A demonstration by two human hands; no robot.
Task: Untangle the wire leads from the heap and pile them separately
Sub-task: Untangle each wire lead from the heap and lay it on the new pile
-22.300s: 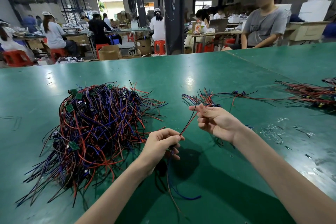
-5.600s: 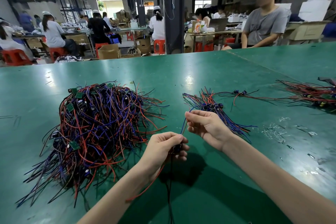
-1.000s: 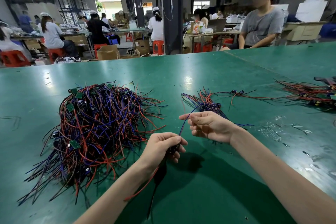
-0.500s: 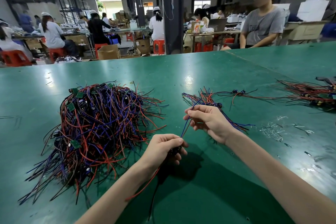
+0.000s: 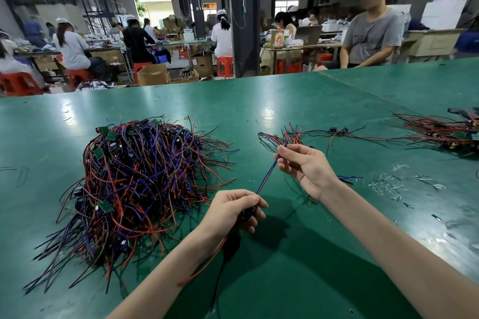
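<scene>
The tangled heap (image 5: 140,179) of red, blue and black leads, with small green circuit boards (image 5: 105,206) fixed among the strands, occupies the green table (image 5: 259,101) at 9 o'clock from the hands. It is by far the largest mass of wire in view. Judged from this, the task is at an early stage and most of the leads are not yet separated. The left hand (image 5: 233,211) is closed, with the fingers curled round the dark lower end of one wire lead (image 5: 267,174). Red and black strands hang from this fist toward 6 o'clock. The lead runs taut toward 1 o'clock to the right hand (image 5: 305,166). There the thumb and forefinger pinch its upper end, and the other fingers are loosely bent. The lead is held clear of the heap and touches neither pile. At 12 o'clock from the right hand lies the separated pile (image 5: 287,137), a thin fan of a few leads. A further bundle (image 5: 440,134) of leads lies at 2 o'clock, near the right edge of the view. Whether this bundle belongs to the sorted output cannot be determined.
</scene>
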